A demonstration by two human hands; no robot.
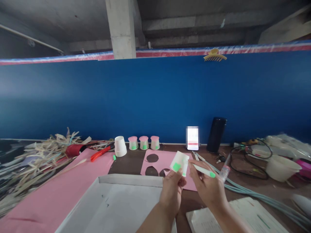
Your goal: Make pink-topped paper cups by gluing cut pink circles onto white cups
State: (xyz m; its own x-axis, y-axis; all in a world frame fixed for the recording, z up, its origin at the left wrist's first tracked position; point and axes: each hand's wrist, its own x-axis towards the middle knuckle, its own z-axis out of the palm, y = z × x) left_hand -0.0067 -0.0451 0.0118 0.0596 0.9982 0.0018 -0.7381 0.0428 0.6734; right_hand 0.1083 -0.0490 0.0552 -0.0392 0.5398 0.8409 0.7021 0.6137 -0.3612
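Observation:
My left hand (172, 187) is closed round the lower part of a white paper cup (179, 159), tilted, with bright green patches on its side. My right hand (209, 186) pinches a white marker (201, 169) with a green end. The end of the marker towards the cup is at or very near its side; I cannot tell whether it touches. Behind my hands lies a pink sheet (164, 157) with round holes cut in it. A small green cap (114, 157) lies on the table further left.
Several small cups stand at the back, including one with a pink top (143, 143) and a white stack (120, 147). A white box lid (128, 180) is in front. Red-handled scissors (100, 153), a phone (192, 139), a black bottle (216, 134) and cables (252, 191) lie around.

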